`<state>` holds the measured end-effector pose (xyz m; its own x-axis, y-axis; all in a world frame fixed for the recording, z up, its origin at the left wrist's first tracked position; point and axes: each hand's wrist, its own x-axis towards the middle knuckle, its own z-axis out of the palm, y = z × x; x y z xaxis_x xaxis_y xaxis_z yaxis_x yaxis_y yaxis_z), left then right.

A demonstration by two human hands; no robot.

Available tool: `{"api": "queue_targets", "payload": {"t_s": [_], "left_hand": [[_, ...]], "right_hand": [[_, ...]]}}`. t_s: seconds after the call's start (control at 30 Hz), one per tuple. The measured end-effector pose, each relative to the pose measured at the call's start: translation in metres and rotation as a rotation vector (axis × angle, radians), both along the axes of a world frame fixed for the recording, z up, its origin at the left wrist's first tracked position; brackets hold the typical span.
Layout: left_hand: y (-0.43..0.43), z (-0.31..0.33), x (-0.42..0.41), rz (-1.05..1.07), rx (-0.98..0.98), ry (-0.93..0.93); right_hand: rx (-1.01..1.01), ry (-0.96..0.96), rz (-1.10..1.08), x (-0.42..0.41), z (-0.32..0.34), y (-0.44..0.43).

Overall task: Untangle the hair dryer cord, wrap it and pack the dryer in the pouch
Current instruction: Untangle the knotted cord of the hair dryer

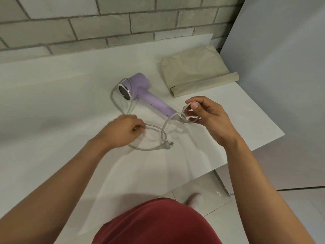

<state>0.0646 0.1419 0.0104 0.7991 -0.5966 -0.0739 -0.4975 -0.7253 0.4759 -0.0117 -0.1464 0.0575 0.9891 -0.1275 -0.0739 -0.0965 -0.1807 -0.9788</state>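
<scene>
A lilac hair dryer (140,88) lies on the white table (52,103), its handle pointing toward my right hand. Its grey cord (163,132) runs in loops: one over the dryer's chrome end, one flat on the table, one small loop at the handle's end. The plug (166,146) lies on the table between my hands. My left hand (123,132) pinches the cord near the flat loop. My right hand (205,115) holds the small loop by the handle's end between thumb and fingers. A beige pouch (195,71) lies flat at the back right.
A grey brick wall (105,23) stands behind the table. A pale panel (281,67) rises at the right, close to the pouch. The table's right edge runs diagonally past my right forearm, with tiled floor (263,217) below it.
</scene>
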Motion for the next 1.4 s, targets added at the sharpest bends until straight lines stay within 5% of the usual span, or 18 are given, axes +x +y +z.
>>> {"api": "queue_targets", "payload": {"t_s": [0.2,0.37,0.47,0.63,0.77,1.0,1.1,1.23,1.4], "left_hand": [[-0.034,0.035,-0.018,0.095,-0.459,-0.178],[-0.070,0.026,-0.057,0.103,-0.568,0.081],[-0.078,0.021,-0.054,0.085,-0.646,0.076],[-0.074,0.024,-0.034,-0.122,-0.491,-0.248],[-0.070,0.033,-0.007,-0.349,-0.355,-0.454],[-0.072,0.040,0.016,-0.595,-0.125,-0.454],[-0.072,0.041,0.011,-0.507,-0.167,-0.381],[-0.074,0.047,0.004,-0.287,-0.264,-0.220],[-0.079,0.049,0.002,-0.066,-0.365,-0.087]], "right_hand": [[0.005,0.008,-0.008,0.001,0.000,0.007],[0.044,0.030,0.018,0.004,0.004,0.009],[0.035,0.063,0.080,0.004,0.003,0.009],[-0.080,0.083,0.110,0.007,-0.005,0.008],[0.011,0.125,0.103,0.007,-0.011,0.008],[0.125,0.294,0.192,0.009,-0.021,0.011],[0.000,0.273,0.162,0.009,-0.021,0.011],[-0.486,-0.011,-0.025,0.000,-0.016,0.007],[-0.626,-0.276,0.088,-0.015,-0.006,0.007]]}}
